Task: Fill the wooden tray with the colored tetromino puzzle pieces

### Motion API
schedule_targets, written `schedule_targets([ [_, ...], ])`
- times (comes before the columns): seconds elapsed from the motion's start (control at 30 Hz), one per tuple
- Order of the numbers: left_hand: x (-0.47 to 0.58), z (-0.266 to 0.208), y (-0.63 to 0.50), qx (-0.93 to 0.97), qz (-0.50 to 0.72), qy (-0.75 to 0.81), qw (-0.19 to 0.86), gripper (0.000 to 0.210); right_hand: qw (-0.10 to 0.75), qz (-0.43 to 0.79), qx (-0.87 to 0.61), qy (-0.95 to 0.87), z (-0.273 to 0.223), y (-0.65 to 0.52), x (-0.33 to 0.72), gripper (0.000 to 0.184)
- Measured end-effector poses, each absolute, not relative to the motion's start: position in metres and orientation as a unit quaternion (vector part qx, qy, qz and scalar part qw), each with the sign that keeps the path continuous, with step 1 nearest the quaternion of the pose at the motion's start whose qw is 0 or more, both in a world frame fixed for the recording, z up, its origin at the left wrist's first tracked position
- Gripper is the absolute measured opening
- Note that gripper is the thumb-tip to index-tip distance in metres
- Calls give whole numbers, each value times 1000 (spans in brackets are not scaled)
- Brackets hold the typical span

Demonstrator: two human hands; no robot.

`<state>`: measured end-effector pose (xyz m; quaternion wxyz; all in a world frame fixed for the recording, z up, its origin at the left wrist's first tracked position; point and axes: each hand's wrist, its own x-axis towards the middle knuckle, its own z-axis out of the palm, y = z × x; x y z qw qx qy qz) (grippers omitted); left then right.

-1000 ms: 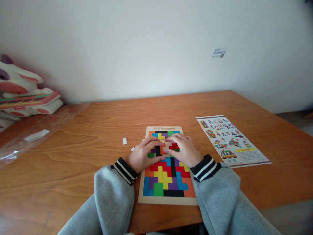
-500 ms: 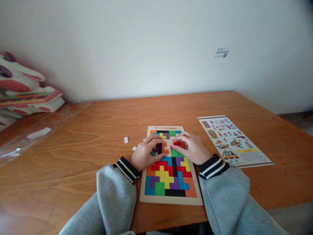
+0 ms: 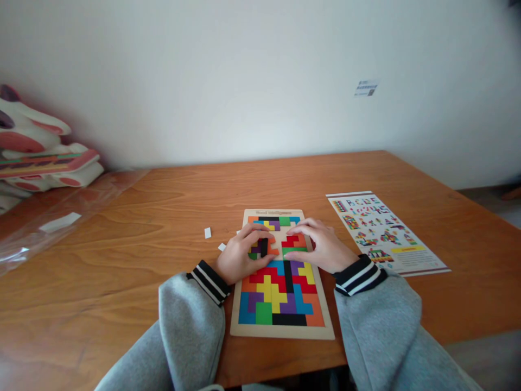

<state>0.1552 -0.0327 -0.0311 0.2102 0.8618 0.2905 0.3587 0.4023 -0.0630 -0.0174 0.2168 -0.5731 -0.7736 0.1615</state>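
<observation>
At your far left sits a white-and-pink animal-shaped toy [image 3: 44, 144], with clear plastic wrapping [image 3: 95, 202] just in front of it on the wooden table [image 3: 183, 195]. To your right lies a printed sheet [image 3: 386, 231] of colourful figures; ahead of you, a small label [image 3: 366, 88] sticks to the pale wall [image 3: 223, 81].

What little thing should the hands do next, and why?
Perhaps the right hand should nudge the red piece toward the orange piece, because bare board shows between those two pieces and that hand is close to the red one.
</observation>
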Motion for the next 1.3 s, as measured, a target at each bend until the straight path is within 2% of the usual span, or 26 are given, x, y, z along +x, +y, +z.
schedule_targets([
  [0.2, 153, -31, -31, 850, 375, 308, 203, 29, 189, 188, -558, -786, -12, -66, 396, 34],
  [0.43, 152, -34, -29, 838, 390, 333, 186, 27, 206, 135, -518, -819, -16, -70, 379, 19],
  [0.63, 154, -34, -30, 850, 375, 328, 174, 28, 265, 146, -564, -768, -22, -71, 365, 25],
  [0.9, 155, -32, -30, 848, 372, 330, 183, 25, 256, 169, -616, -725, -18, -71, 356, 27],
  [1.17, 153, -33, -30, 849, 372, 330, 179, 24, 261, 214, -566, -752, -16, -68, 375, 13],
  [1.3, 152, -33, -30, 850, 369, 333, 175, 24, 231, 201, -602, -737, -15, -70, 391, 26],
])
